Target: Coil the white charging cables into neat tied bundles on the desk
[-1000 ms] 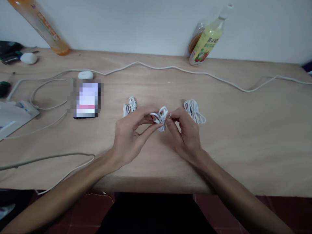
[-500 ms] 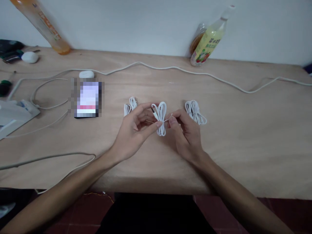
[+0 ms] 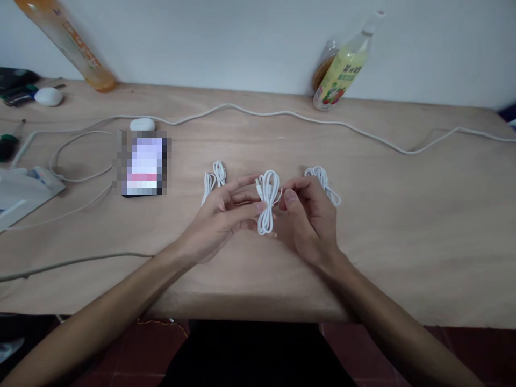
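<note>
We find the cable [image 3: 267,207] at the centre of the frame, white, wound into a long bundle and standing nearly upright over the table [image 3: 423,231]. We record the left hand [image 3: 223,215] as gripping it: the thumb presses the narrowed middle from the front, and the other fingers spread behind. At least one plug [image 3: 258,186] shows at the bundle's upper left. A thin white tie [image 3: 279,198] juts from the bundle's right side, toward the right hand [image 3: 313,215]. We note that hand's fingers curled, with the thumb close to the forefinger; we cannot tell whether they pinch the tie. Two white coils [image 3: 219,173] lie left of centre, partly behind the left hand; a third coil [image 3: 324,180] lies right of centre, partly covered by the right hand. Left of these, we see a phone [image 3: 145,164] with a lit, pixelated screen, and a white case [image 3: 142,124] just above it. A white cord [image 3: 290,113] crosses the upper part of the table. We log an orange bottle [image 3: 83,51] at upper left, and a yellow bottle [image 3: 341,75] at upper right, partly in front of a clear container [image 3: 321,75]. A grey cord [image 3: 76,262] runs at lower left toward the left forearm.
</note>
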Demonstrator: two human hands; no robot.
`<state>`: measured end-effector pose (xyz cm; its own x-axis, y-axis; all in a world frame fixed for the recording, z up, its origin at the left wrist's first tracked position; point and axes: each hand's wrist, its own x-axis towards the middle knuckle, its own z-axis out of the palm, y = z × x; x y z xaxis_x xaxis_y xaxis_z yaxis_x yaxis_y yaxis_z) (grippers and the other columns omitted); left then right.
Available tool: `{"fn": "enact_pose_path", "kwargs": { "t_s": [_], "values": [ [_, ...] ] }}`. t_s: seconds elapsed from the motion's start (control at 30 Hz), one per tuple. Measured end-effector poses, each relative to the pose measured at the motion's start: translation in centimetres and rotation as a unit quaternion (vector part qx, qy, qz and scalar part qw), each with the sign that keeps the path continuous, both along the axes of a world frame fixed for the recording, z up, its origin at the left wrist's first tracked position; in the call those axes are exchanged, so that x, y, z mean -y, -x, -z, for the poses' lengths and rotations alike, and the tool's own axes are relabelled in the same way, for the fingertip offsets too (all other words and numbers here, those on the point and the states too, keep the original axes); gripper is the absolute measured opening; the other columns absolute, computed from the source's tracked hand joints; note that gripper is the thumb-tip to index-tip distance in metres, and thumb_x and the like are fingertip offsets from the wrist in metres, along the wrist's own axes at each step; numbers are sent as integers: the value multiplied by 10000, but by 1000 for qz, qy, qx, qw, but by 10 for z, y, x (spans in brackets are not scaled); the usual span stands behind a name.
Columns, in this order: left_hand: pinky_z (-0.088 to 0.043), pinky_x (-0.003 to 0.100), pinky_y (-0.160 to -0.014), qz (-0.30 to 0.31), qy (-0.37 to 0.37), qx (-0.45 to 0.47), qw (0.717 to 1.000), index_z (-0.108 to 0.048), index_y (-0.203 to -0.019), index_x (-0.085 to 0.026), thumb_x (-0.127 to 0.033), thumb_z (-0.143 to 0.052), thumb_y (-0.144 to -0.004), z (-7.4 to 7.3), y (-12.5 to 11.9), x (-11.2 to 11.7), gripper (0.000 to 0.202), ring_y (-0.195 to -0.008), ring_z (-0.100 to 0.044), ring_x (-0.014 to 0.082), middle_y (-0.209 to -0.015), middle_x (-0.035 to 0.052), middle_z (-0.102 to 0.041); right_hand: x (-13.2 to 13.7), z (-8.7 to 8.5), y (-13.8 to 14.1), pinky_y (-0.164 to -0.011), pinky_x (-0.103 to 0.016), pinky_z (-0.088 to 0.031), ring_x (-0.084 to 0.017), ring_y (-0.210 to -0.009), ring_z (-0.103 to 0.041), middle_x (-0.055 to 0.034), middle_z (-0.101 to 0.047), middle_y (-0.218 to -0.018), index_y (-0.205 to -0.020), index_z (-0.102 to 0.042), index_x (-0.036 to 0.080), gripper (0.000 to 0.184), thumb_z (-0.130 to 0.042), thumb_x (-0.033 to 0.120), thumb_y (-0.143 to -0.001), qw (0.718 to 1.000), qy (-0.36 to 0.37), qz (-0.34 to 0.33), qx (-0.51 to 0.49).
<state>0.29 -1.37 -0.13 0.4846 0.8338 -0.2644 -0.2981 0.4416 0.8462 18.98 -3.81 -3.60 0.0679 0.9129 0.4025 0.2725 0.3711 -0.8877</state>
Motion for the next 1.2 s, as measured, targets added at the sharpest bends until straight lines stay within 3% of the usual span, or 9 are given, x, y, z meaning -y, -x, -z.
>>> {"fn": "enact_pose_path", "kwargs": {
  "t_s": [0.1,0.27,0.5,0.67,1.07,1.2],
  "values": [
    [-691,349,-689,10,30,26,999,-695,-1429,-183,-138,-791,-917,-1,1,-1,523,-821,-805,213,-1205,123,-828,0,0,0,-680,-335,-523,-162,-755,-640,15,-678,-892,-1132,-630,270,86,-604,249,-1052,1000,-16,16,-16],
    [-696,330,-695,17,60,32,998,-738,-1375,-177,-136,-770,-950,-4,2,-3,427,-737,-786,185,-1058,94,-840,0,-2,-4,-675,-341,-506,-170,-765,-573,10,-596,-890,-1184,-662,291,149,-634,248,-1044,998,-54,-14,13],
    [-682,262,-645,25,95,53,994,-784,-1281,-136,-123,-749,-963,-5,3,-4,320,-657,-765,156,-853,45,-808,-1,-8,-12,-665,-339,-510,-184,-822,-566,-24,-581,-996,-1086,-761,330,143,-682,220,-1042,989,-90,-43,105],
    [-657,221,-586,39,110,49,992,-832,-1180,-152,-145,-795,-929,-6,2,-5,253,-611,-749,144,-771,24,-780,-2,-10,-16,-676,-353,-538,-185,-819,-565,-25,-565,-1002,-1079,-761,337,135,-697,224,-1041,988,-72,-53,125],
    [-597,227,-583,59,72,34,995,-878,-1137,-182,-217,-811,-930,-4,4,-5,221,-613,-685,128,-769,38,-754,-3,-8,-18,-691,-360,-537,-206,-881,-578,-35,-591,-1009,-1077,-770,325,97,-698,269,-1044,984,-84,-52,151],
    [-536,204,-583,48,44,4,998,-906,-1044,-216,-222,-823,-918,-2,4,-5,151,-667,-628,104,-884,58,-783,-3,-8,-18,-686,-364,-530,-212,-908,-584,-60,-585,-1102,-1121,-774,317,112,-704,288,-1038,984,-90,-18,156]
  ]
}}
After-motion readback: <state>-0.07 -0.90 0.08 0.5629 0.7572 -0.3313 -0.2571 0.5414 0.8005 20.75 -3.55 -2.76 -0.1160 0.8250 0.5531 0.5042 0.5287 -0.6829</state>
